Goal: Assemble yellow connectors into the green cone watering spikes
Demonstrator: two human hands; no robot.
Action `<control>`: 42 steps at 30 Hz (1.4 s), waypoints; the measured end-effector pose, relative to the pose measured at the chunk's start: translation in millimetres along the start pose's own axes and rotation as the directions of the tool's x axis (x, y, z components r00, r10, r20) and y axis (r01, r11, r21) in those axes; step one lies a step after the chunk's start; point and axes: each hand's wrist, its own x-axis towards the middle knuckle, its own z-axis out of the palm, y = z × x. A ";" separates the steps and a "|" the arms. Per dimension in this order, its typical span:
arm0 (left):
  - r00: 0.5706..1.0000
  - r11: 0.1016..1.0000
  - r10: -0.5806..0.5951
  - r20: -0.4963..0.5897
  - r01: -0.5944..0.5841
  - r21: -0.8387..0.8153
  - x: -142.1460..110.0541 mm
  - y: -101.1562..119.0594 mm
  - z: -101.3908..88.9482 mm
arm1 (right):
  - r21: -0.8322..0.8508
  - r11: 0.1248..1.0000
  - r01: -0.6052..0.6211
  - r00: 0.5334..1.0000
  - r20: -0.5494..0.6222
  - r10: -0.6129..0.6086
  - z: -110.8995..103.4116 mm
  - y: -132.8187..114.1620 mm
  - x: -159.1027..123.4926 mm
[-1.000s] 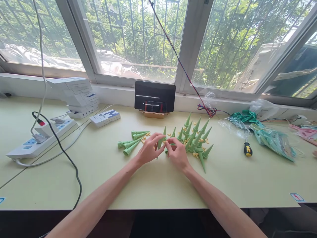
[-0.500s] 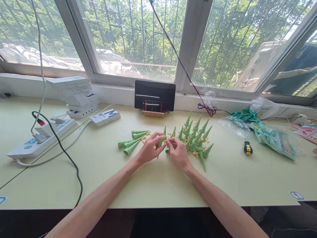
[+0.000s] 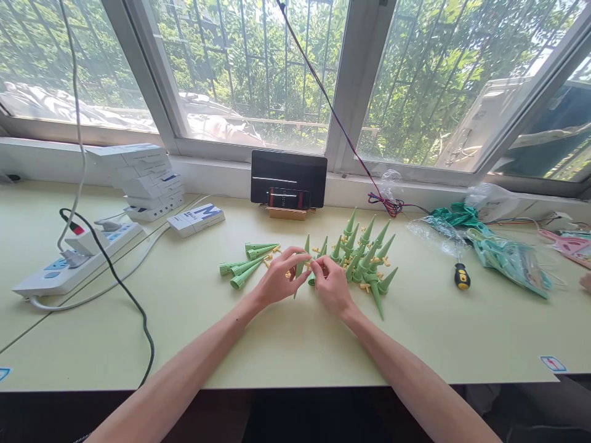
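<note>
Near the middle of the table, my left hand (image 3: 280, 275) is closed round a green plastic watering spike (image 3: 299, 269), its pointed end showing below the fingers. Beside it, my right hand (image 3: 331, 284) pinches a small yellow valve (image 3: 308, 264) against the spike; fingers partly cover where the two meet. To the right of my right hand stands a cluster of green spikes (image 3: 364, 264), many fitted with yellow valves and most pointing up. Left of my left hand lie several loose green spikes (image 3: 247, 272), with a few yellow valves (image 3: 276, 249) at their narrow ends.
A black tablet (image 3: 289, 169) and a phone (image 3: 289, 198) lean on a stand at the window. White boxes (image 3: 148, 178), a power strip (image 3: 78, 258) and cables lie left. A yellow-black screwdriver (image 3: 462, 277) and plastic bags (image 3: 508, 261) lie right.
Both hands stay nearly in place, with the fingers shifting slightly round the spike and valve. The piles on the table look the same.
</note>
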 end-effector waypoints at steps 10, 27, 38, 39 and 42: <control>1.000 1.000 -0.012 0.011 0.012 -0.012 0.0 -1.1 -0.4 | 0.013 1.000 -0.001 1.000 -0.009 0.001 -0.3 -1.4 0.3; 1.000 1.000 0.001 0.012 -0.001 -0.029 1.3 2.7 -0.5 | -0.085 0.995 0.049 0.998 -0.041 -0.052 0.6 4.0 1.9; 1.000 0.999 0.017 -0.002 -0.017 -0.046 1.6 3.4 0.7 | -0.062 0.998 0.033 0.999 -0.034 -0.035 1.7 5.2 2.9; 1.000 0.999 0.004 -0.003 -0.004 -0.047 1.8 4.2 0.6 | -0.051 0.998 0.030 0.999 -0.036 -0.032 1.8 4.9 2.7; 0.999 0.998 -0.049 -0.014 0.048 -0.041 3.2 6.5 -0.2 | -0.027 0.999 0.018 0.999 -0.044 -0.019 1.6 3.1 1.8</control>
